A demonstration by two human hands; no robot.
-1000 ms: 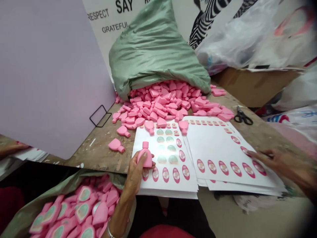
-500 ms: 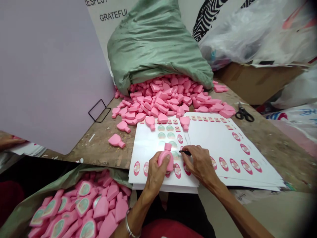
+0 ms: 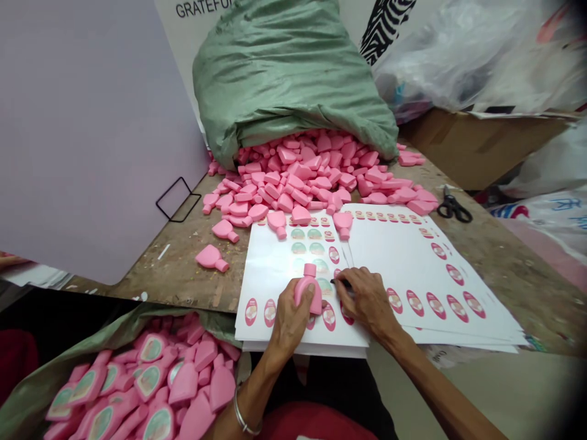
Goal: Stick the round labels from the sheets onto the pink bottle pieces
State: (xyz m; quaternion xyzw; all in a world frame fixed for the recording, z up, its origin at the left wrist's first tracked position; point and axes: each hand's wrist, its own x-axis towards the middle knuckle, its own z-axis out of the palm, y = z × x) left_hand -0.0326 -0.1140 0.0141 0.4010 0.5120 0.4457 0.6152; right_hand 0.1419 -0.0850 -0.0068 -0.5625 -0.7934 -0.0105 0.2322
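Note:
My left hand [image 3: 288, 318] is closed round a small pink plastic bottle [image 3: 309, 292], holding it upright over a white sticker sheet [image 3: 275, 269]. My right hand [image 3: 367, 299] rests beside it on the same sheet, fingers pinched on a thin dark tool [image 3: 340, 282] whose tip is at the oval stickers next to the bottle. A second stack of sticker sheets [image 3: 403, 256] lies to the right, with pink oval labels along its edges.
A green sack [image 3: 288, 73] spills a heap of pink bottles [image 3: 307, 183] onto the wooden table [image 3: 192, 263]. A sack of labelled bottles [image 3: 151, 385] sits at lower left. Black scissors [image 3: 453, 208] lie at right, by a cardboard box [image 3: 477, 146]. A lilac board [image 3: 87, 134] stands left.
My right hand came in from the far right sheet to the left sheet beside the bottle. My left hand shifted the bottle to the right. The view has tilted down slightly.

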